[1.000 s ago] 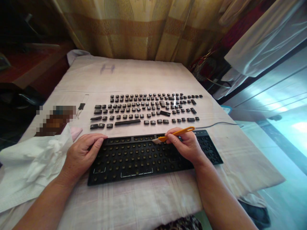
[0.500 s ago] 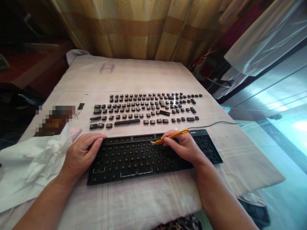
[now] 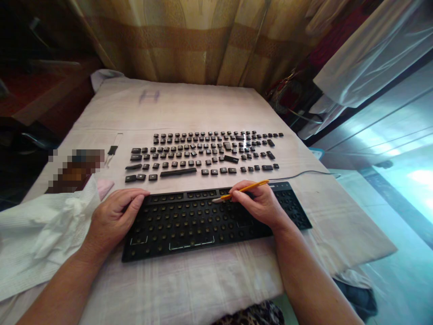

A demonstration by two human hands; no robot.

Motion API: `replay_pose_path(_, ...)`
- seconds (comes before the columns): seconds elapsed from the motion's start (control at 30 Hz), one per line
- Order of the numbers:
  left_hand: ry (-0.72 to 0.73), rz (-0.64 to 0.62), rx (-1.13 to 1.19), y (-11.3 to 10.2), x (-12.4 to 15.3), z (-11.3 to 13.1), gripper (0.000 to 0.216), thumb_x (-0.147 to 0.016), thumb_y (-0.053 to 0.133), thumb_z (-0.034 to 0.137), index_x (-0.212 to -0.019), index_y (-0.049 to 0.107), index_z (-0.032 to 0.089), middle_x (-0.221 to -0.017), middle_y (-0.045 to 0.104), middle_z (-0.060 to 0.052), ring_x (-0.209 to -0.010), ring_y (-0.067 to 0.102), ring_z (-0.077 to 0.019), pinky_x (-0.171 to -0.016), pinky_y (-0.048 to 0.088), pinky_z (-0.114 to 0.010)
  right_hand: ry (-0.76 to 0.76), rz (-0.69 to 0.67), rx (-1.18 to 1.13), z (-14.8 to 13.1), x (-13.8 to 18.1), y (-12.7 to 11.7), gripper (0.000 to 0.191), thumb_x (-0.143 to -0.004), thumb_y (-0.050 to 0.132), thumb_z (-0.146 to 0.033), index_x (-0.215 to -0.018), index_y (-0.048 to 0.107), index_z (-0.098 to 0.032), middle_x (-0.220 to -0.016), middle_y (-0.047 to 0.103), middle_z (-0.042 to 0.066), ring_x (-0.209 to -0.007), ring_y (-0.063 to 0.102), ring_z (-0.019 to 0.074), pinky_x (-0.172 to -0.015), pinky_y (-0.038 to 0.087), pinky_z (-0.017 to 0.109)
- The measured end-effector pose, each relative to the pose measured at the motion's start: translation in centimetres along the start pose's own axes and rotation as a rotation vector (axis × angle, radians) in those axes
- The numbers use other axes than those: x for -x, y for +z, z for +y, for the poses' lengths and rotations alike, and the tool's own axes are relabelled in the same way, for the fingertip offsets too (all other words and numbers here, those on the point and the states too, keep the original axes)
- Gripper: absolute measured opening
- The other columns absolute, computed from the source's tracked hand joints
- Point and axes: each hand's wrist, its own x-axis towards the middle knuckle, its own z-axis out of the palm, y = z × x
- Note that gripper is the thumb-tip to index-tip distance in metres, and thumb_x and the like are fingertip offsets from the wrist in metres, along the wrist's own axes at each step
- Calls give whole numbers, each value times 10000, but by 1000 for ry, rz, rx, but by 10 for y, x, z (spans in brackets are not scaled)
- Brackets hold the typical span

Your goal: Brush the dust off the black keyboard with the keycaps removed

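Note:
A black keyboard [image 3: 199, 221] with its keycaps off lies on the cloth, its key posts bare. My left hand [image 3: 115, 214] is closed on its upper left edge, thumb along the rim. In my right hand [image 3: 255, 201] is a small brush [image 3: 246, 186] with a yellow-orange handle, pinched between thumb and fingers. The brush's pale bristles are at the upper rows of key posts, near the middle of the keyboard. Removed keycaps [image 3: 177, 173] lie in rows just beyond it.
A pale checked cloth [image 3: 189, 106] covers the table. White paper towel [image 3: 43, 234], partly crumpled, lies at the left beside a pixelated item. A small wire tool with a black grip [image 3: 112, 150] rests farther back. The keyboard's cable [image 3: 304, 172] runs off right.
The brush has turned slightly in my right hand, so its handle now looks thinner. My left hand stays on the keyboard's edge. The view has shifted a little.

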Motion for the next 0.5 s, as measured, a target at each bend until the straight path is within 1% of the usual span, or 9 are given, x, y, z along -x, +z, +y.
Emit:
replay_pose_path(0.1, 3, -6, 0, 0, 0, -1, 295, -945, 522, 430, -930, 747, 239, -942, 790, -18, -893, 732, -192, -917, 577, -360, 46, -5, -79, 0, 1, -1, 227, -925, 674, -357, -766, 720, -202, -687, 732, 18, -633, 702, 170, -654, 578, 295)
replay_pose_path(0.23, 9, 0, -9, 0, 1, -2, 294, -947, 524, 429, -929, 746, 237, -938, 790, -19, -889, 732, -192, -909, 578, -356, 66, 81, -129, -1, 1, -2, 193, -924, 673, -356, -800, 722, -217, -705, 736, 16, -616, 689, 159, -629, 565, 286)
replay_pose_path(0.37, 17, 4, -12, 0, 0, -3, 298, -949, 525, 435, -925, 744, 235, -936, 793, -23, -886, 734, -188, -896, 580, -347, 26, 31, -69, -3, 0, -2, 131, -898, 684, -286, -799, 729, -213, -714, 744, 17, -634, 698, 160, -658, 567, 290)
replay_pose_path(0.5, 23, 1, -13, 0, 1, -4, 292, -952, 525, 424, -936, 743, 230, -936, 790, -24, -887, 733, -187, -908, 576, -348, 44, 17, -113, -4, 0, -1, 161, -890, 681, -291, -761, 719, -203, -657, 729, 8, -590, 691, 155, -604, 560, 272)
